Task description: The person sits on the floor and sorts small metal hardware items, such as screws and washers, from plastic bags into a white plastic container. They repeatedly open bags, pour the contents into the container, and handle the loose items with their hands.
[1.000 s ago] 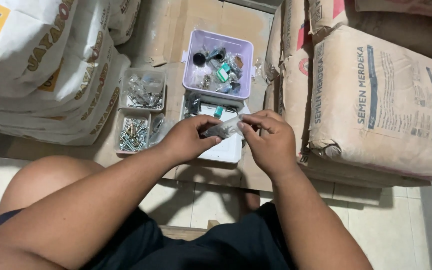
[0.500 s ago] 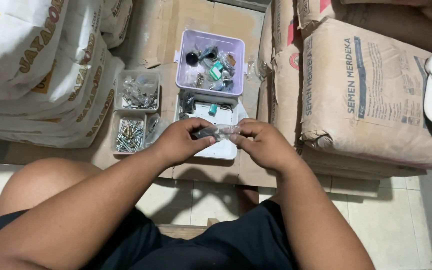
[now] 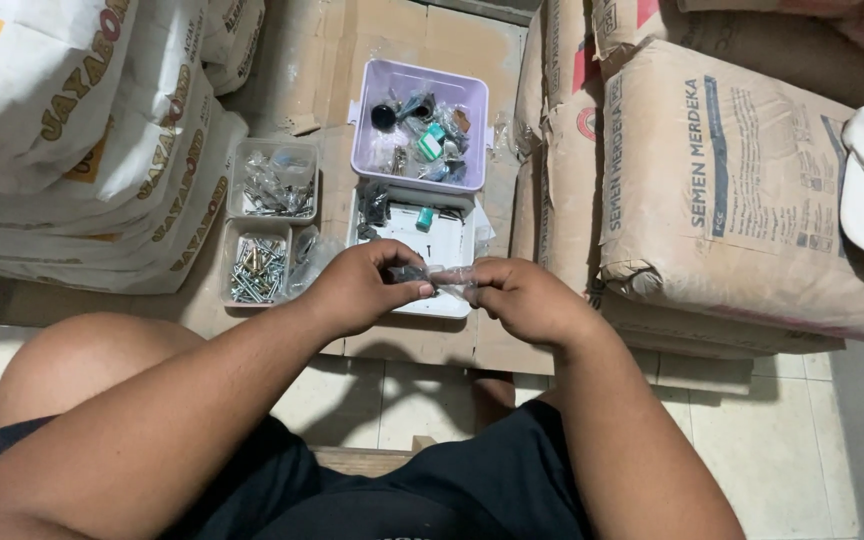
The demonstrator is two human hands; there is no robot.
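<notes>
Since the earlier frame both hands have barely shifted. Left hand [image 3: 362, 290] and right hand [image 3: 517, 298] pinch a small clear plastic bag [image 3: 434, 277] between them, long axis left-right, above the white tray [image 3: 452, 245] on the cardboard's near edge.

White sacks [image 3: 72, 130] with yellow lettering lay stacked at the upper left of the frame. Brown paper sacks [image 3: 742, 190] with dark print and a red mark were stacked at the upper right. A small clear plastic bag [image 3: 449, 279] sat at centre.
</notes>
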